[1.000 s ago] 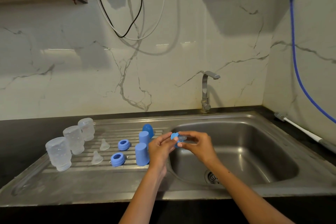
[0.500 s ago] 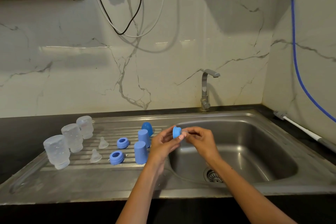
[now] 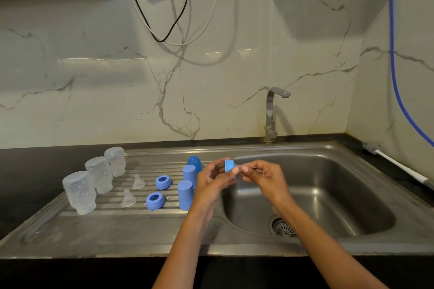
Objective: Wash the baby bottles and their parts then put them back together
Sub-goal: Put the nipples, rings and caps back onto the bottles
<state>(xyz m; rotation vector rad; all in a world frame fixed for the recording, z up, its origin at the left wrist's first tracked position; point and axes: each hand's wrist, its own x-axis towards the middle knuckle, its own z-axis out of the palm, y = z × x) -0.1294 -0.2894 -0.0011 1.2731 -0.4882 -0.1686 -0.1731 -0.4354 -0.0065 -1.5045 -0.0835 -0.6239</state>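
The left hand [image 3: 212, 179] is gripping a blue plastic collar ring [image 3: 229, 166] while the right hand [image 3: 263, 175] is pinching a clear silicone teat [image 3: 242, 167] at it, above the steel sink [image 3: 352, 171].

On the drainboard [image 3: 117, 230] to your left, three bottles [image 3: 79, 191] stand upside down in a diagonal row at the far left edge. To their right lie two nipples [image 3: 128, 198], then two collar rings [image 3: 155, 200], then three caps [image 3: 185, 195], one behind another. The sink basin [image 3: 328, 195] sits to your right, with the faucet [image 3: 272, 112] behind it and the drain [image 3: 281, 226] in its floor. A bottle brush [image 3: 397, 164] lies on the counter at the far right, near the wall
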